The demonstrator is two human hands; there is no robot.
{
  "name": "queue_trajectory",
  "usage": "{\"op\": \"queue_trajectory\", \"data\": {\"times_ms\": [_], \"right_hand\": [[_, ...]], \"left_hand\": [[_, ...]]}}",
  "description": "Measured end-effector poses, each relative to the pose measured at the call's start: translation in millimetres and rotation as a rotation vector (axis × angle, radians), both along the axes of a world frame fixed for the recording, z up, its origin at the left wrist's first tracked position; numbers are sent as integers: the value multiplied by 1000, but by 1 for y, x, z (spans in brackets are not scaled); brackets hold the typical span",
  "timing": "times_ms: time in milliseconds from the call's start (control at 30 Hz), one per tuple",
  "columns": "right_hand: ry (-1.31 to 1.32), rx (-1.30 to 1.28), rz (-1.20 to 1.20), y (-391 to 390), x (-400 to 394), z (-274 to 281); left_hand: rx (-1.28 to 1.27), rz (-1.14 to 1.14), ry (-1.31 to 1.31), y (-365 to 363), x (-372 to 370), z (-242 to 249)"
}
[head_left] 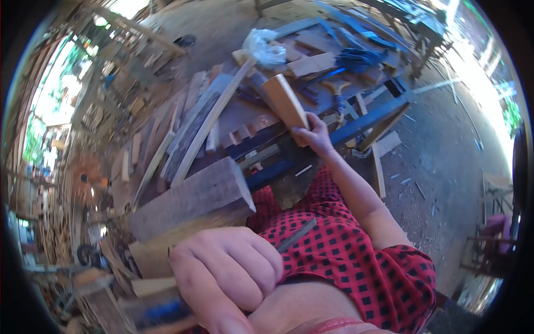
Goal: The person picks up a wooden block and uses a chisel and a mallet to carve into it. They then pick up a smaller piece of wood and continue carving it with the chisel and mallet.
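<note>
Close to the camera, my left hand [228, 273] is closed in a fist. A flat grey strip with an angled tip [297, 235], like a blade, sticks out past its knuckles; its other end is hidden by the fingers. Farther out, my right hand [316, 135] grips the near end of a wooden block [285, 102]. The block is tilted, with its far end raised over the workbench [367, 118]. A thick squared timber [192, 197] lies beyond my left fist, apart from the block.
Long wooden strips [214, 119] and offcuts are heaped on the left. A clear plastic bag [265, 48], a dark blue cloth [360, 59] and a brush-like tool with a wooden head [336, 92] lie among boards. Shavings litter the floor [431, 167] on the right.
</note>
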State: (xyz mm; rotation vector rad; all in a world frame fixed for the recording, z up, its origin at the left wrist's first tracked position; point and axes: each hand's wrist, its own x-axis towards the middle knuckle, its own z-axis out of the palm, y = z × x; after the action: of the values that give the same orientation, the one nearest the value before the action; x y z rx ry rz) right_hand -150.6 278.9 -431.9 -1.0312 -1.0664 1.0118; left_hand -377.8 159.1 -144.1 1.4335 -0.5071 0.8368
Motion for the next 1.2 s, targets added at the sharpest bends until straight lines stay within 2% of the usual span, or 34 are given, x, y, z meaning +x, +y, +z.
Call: {"op": "queue_trajectory", "data": {"times_ms": [33, 133, 267, 333, 367, 433, 567, 633, 767, 833, 867, 933, 967, 1033, 1067, 1167, 1200], "right_hand": [[-19, -4, 13, 0, 1, 2], [-64, -38, -30, -2, 3, 1], [-150, -48, -98, 5, 4, -13], [-154, -41, -94, 4, 5, -14], [-157, -45, -105, 4, 4, -12], [-153, -30, -93, 3, 4, -10], [-150, -41, -68, -2, 3, 2], [-158, -41, -76, -2, 3, 5], [-165, -36, -91, -1, 3, 0], [-169, -32, -92, -1, 3, -2], [-172, -28, -91, -1, 4, -2], [-181, -36, -102, 0, 4, -2], [-190, -45, -109, 0, 3, -3], [-199, -47, -110, 1, 3, -4], [-208, -49, -109, 1, 4, -4], [-214, -63, -104, -2, 4, 1], [-213, -63, -109, -1, 4, -1]], "left_hand": [[-9, -51, -53, -6, 3, 1], [39, -14, -218, -14, 18, 3], [-88, 55, -217, -29, 30, 5], [-94, -111, -297, -23, 36, 3], [-98, -121, -299, -19, 38, 10], [-155, -290, -36, -13, 41, 32], [-239, -211, -231, -20, 41, -5], [-16, -552, -148, 1, 39, -18], [13, -575, -249, -5, 47, -17], [-163, -377, -199, -21, 45, -4], [-163, -381, -199, -23, 42, -2], [-277, -335, -20, -21, 32, 1], [-277, -337, -19, -14, 31, -2], [-28, -474, -53, 8, 31, -11], [-27, -480, -52, 11, 27, -11], [-45, -405, -3, 18, 14, -15], [-43, -289, -42, 18, 12, -19]]}}
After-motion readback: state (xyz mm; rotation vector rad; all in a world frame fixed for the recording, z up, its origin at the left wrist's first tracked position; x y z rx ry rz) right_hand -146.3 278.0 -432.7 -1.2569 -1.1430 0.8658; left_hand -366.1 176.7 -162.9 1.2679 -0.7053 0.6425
